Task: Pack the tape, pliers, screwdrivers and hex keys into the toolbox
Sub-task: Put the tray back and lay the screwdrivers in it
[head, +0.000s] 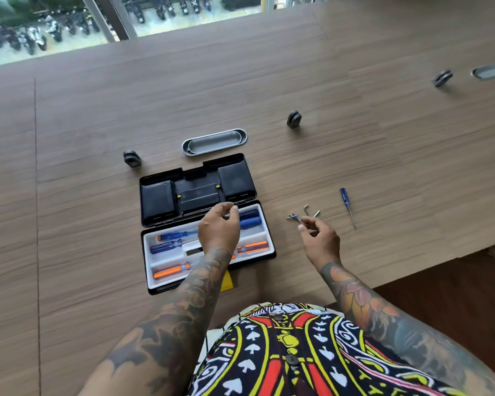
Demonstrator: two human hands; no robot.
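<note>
So the toolbox (155, 284) sits open close to the table's (383, 167) near edge, with orange and blue screwdrivers (169, 272) already lying in its white tray, all running left to right.

The left hand (219, 230) hovers over the far side of the tray with its fingertips bunched against the thumb. It looks like a pinch, but honestly I can't tell if anything's in it.

The right hand (320, 241) is out over bare table to the right of the box, fingers loosely curled and gripping nothing I can make out. The hex keys (294, 217) are scattered just past its fingertips, slightly to the left, so that hand is clearly the closer one. I'd guess it grabs those next.

Further right lies a small blue screwdriver (346, 204), well apart from the box. Its handle points to the far edge and its tip back toward the near one, so it's crosswise to the tray slots and probably needs a quarter turn going in.
</note>
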